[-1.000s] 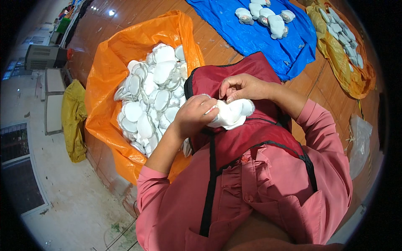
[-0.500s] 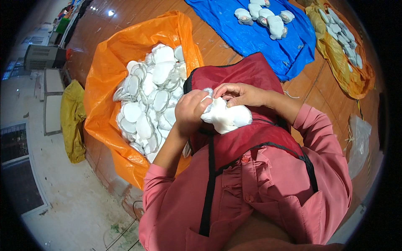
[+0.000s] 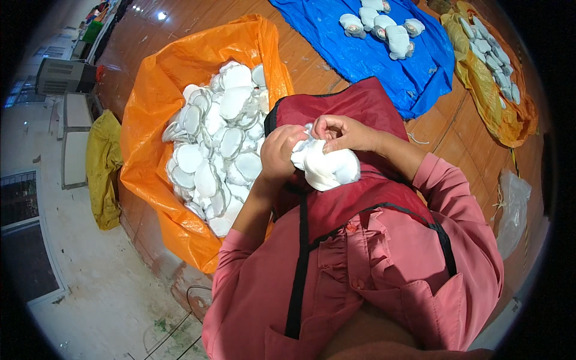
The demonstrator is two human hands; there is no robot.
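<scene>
A soft white and grey plush piece [image 3: 330, 169] is held over my lap, above a dark red apron with black edging [image 3: 375, 195]. My left hand [image 3: 279, 153] grips its left end, fingers curled around the grey fabric. From the right, my right hand [image 3: 347, 133] has its fingers bent at the upper edge, thumb on the white cloth and index finger curled toward it. Whatever lies between those fingertips is too small to make out. Beside my left hand, an orange sack [image 3: 147, 120] stands open, full of flat white oval plush pieces [image 3: 231, 143].
On the tiled floor ahead lies a blue sheet [image 3: 429, 72] with several plush pieces [image 3: 397, 42]. A yellow-orange sack [image 3: 492, 123] at far right holds more. A clear plastic bag [image 3: 514, 204] lies right, a yellow sack [image 3: 102, 171] left. Thin cables [image 3: 180, 324] run along the floor lower left.
My right hand has risen slightly, its fingers curling more tightly at the plush piece's upper edge. My left hand has shifted a little to the right, and the white fabric has bunched.
</scene>
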